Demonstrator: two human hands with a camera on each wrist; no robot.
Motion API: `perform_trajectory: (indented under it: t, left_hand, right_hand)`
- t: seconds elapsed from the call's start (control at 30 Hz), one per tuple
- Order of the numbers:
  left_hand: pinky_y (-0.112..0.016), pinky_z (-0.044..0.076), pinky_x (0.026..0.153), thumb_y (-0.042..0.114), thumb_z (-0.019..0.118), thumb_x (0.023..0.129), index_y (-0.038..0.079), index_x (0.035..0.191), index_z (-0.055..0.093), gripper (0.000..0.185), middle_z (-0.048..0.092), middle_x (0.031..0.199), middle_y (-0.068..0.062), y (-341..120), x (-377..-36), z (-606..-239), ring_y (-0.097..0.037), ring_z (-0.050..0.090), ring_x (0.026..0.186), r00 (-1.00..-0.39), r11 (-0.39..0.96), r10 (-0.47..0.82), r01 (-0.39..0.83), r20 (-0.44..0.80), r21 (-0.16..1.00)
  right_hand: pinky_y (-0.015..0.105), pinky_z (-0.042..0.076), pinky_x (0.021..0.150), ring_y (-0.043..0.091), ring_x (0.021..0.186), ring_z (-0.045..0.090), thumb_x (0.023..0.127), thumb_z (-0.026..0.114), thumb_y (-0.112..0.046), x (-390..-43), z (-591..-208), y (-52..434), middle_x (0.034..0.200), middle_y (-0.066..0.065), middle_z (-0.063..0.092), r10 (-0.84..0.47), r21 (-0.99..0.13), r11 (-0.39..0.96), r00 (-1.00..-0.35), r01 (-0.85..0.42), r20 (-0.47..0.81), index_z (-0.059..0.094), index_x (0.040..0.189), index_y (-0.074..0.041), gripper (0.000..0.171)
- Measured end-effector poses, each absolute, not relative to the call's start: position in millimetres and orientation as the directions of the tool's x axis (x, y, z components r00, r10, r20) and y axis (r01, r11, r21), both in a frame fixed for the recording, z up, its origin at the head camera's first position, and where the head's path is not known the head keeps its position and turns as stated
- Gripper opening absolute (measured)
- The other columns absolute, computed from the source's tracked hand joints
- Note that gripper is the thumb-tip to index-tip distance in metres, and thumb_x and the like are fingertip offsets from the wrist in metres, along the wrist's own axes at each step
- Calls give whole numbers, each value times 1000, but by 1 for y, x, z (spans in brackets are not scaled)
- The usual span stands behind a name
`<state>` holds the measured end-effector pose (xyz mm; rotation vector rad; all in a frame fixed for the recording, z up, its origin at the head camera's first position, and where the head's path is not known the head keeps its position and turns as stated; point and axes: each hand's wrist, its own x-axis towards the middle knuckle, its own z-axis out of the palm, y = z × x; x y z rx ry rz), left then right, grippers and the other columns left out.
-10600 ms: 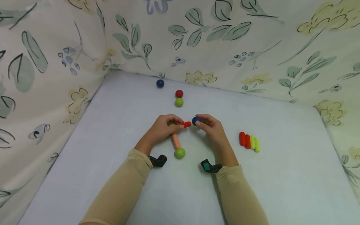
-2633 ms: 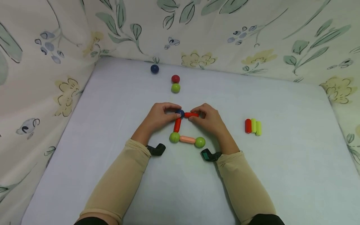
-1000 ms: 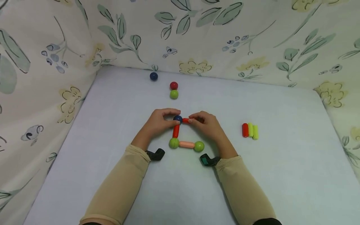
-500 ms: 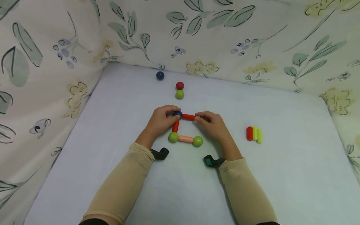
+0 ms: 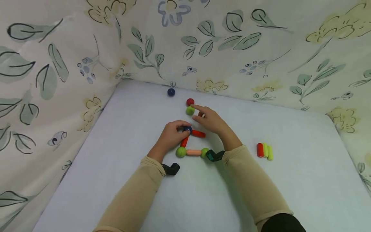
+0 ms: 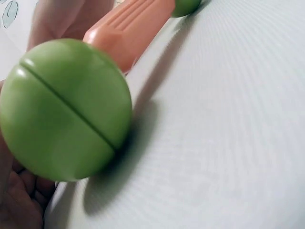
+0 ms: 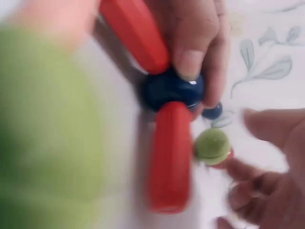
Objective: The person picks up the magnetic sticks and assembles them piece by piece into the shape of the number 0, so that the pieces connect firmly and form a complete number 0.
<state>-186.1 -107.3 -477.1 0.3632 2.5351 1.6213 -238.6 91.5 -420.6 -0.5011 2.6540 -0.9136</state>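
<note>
A flat figure of balls and rods lies on the white table [image 5: 145, 106]. My left hand [image 5: 182, 127] pinches its blue ball [image 5: 187, 129], from which one red rod [image 5: 198, 133] points right and another [image 5: 184, 141] runs down to a green ball [image 5: 181, 151]. An orange rod [image 5: 193, 152] joins that ball to a second green ball [image 5: 204, 152]. My right hand [image 5: 197, 112] holds nothing; its straight fingers reach beside a loose green ball [image 5: 190, 111] and red ball [image 5: 190, 102]. The right wrist view shows the blue ball [image 7: 174, 88] under a left fingertip [image 7: 190, 62], with the loose green ball [image 7: 212, 145] near it.
Another blue ball [image 5: 171, 92] lies near the back wall. A red rod and two yellow-green rods [image 5: 265, 150] lie side by side at the right. Flowered cloth walls [image 5: 58, 80] close the table at the back and left. The left wrist view is filled by a green ball [image 6: 66, 109] and the orange rod [image 6: 131, 28].
My right hand has let go of the red rod, which stays attached to the blue ball, and moved back toward the loose green and red balls. The left hand keeps its hold.
</note>
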Motion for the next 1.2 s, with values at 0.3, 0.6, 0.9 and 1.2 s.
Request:
perform_trajectory:
  t: [0.3, 0.6, 0.9, 1.2]
  left_hand:
    - [-41, 43, 106, 20, 71, 89, 19, 114, 73, 25, 68, 121, 3, -107, -184, -480, -18, 57, 121, -969, 420, 246, 105, -2, 901]
    - [-43, 44, 106, 21, 70, 90, 17, 113, 73, 24, 68, 122, 1, -107, -184, -481, -21, 58, 122, -968, 400, 249, 104, 1, 911]
    - [-41, 44, 105, 21, 71, 90, 19, 114, 73, 25, 68, 120, 3, -104, -185, -482, -18, 58, 118, -968, 412, 250, 119, 13, 904]
    - [-40, 47, 101, 20, 71, 90, 19, 114, 72, 24, 67, 121, 4, -104, -187, -478, -17, 59, 114, -971, 421, 238, 121, 20, 899]
  right_hand:
    - [38, 47, 76, 26, 91, 55, 98, 58, -35, -251, -418, 96, 110, 11, 59, -393, -501, 842, -864, -200, -316, 45, 145, -22, 50]
    - [46, 46, 99, 28, 115, 53, 98, 61, -26, -246, -428, 94, 142, 14, 45, -549, -585, 742, -797, -327, -250, 49, 146, -22, 50]
    - [46, 44, 100, 25, 114, 52, 94, 66, -18, -223, -442, 125, 126, 3, 58, -367, -670, 735, -891, -102, -267, 67, 121, -22, 27]
    - [30, 45, 74, 24, 88, 51, 87, 76, -19, -184, -462, 148, 105, 7, 61, -233, -834, 551, -963, -14, -138, 67, 117, -19, 31]
